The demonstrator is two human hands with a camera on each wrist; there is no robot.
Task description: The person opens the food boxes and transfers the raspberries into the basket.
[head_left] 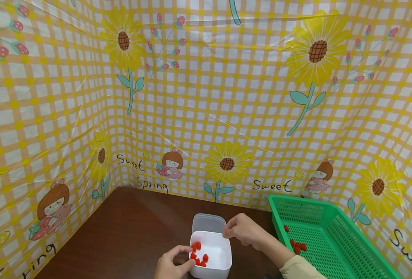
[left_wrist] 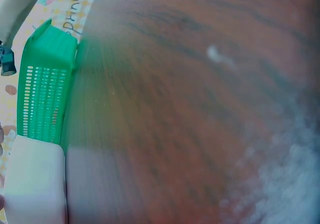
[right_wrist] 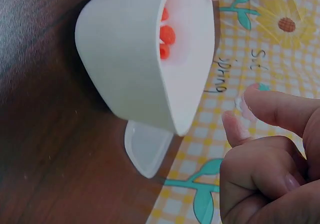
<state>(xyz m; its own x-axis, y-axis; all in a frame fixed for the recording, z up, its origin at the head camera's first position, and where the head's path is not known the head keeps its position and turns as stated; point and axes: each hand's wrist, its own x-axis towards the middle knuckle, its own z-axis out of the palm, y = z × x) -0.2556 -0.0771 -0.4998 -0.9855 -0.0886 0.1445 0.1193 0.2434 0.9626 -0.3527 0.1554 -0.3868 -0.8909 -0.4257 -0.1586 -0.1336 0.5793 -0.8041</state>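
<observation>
My left hand (head_left: 172, 264) holds the near left corner of a white square container (head_left: 223, 250), fingers and thumb at its rim. Several red raspberries (head_left: 205, 257) lie inside, mostly toward its left side. Over the container's far right corner hovers my right hand (head_left: 242, 229). In the right wrist view its thumb and forefinger (right_wrist: 280, 106) stand apart with nothing between them, the other fingers bent. A clear lid (head_left: 208, 222) lies flat on the table just behind the container. The left wrist view shows only the container's outer wall (left_wrist: 37, 181) and slivers of fingers.
To the right stands a green perforated basket (head_left: 335, 232), with several more raspberries (head_left: 297, 246) by its left wall. Dark brown wooden tabletop (head_left: 139, 228) stretches left. A checked, flower-printed cloth (head_left: 206, 104) walls in the back and sides.
</observation>
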